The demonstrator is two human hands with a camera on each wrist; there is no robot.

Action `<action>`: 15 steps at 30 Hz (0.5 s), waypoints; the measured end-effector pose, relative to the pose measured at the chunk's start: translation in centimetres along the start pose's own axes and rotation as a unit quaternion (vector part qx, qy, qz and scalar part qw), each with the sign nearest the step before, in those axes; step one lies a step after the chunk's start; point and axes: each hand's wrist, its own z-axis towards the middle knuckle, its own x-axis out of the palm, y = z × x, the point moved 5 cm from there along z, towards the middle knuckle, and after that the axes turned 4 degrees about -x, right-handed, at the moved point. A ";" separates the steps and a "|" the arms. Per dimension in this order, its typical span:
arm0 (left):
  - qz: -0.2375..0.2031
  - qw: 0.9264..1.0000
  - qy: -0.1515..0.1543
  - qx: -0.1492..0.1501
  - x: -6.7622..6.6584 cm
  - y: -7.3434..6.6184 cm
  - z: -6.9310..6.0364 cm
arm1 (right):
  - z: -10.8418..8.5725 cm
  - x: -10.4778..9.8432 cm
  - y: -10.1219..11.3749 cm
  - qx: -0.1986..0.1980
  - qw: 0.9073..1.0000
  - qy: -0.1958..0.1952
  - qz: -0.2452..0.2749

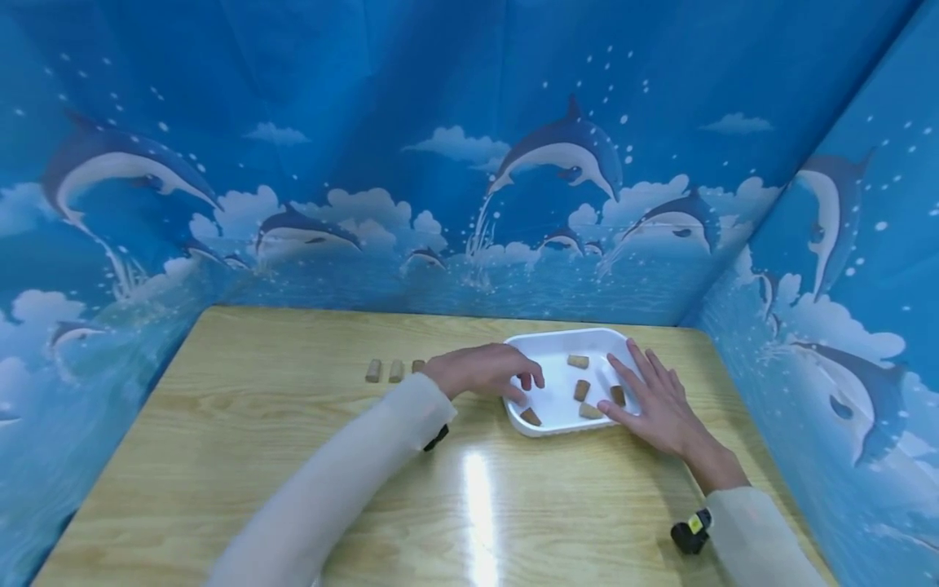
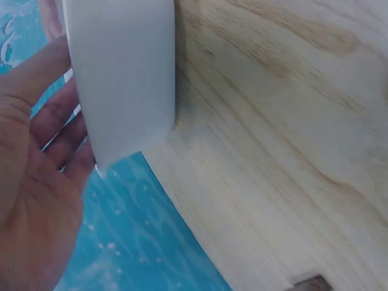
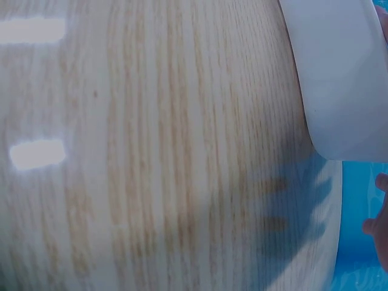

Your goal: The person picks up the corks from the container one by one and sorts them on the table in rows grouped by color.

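Observation:
A white tray point(image 1: 565, 426) lies on the table with several corks inside, among them a cork point(image 1: 582, 390) near its middle and a darker cork point(image 1: 531, 417) in the near left corner. My left hand point(image 1: 487, 368) reaches over the tray's left rim, fingers slightly bent, with no cork visible in its grasp. In the left wrist view, those fingers point(image 2: 56, 118) show beside the white wall. My right hand point(image 1: 660, 403) spreads its fingers over the tray's right end, the thumb near a pale cork point(image 1: 590, 411). Whether the fingertips press the rim is unclear.
Left of the tray, a short row of corks stands on the wooden table point(image 1: 242, 424): one cork point(image 1: 373, 371), a second cork point(image 1: 396, 372), and a third cork point(image 1: 417, 366) partly behind the left wrist. A blue dolphin-print curtain point(image 1: 440, 204) borders the back and sides.

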 end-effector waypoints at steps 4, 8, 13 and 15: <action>-0.004 0.999 0.042 -0.034 0.6 -0.5 0.7 | 0.0 0.0 0.0 0.003 1.000 0.003 0.008; 0.025 0.996 0.068 -0.053 1.1 -1.2 1.2 | 0.0 0.1 0.0 0.002 1.000 0.004 0.013; 0.066 0.995 0.068 -0.037 1.4 -1.9 1.7 | -0.1 0.0 0.0 0.000 1.000 -0.002 0.008; 0.074 0.995 0.062 -0.035 1.5 -2.0 2.0 | -0.1 -0.1 0.0 -0.002 1.000 -0.005 0.008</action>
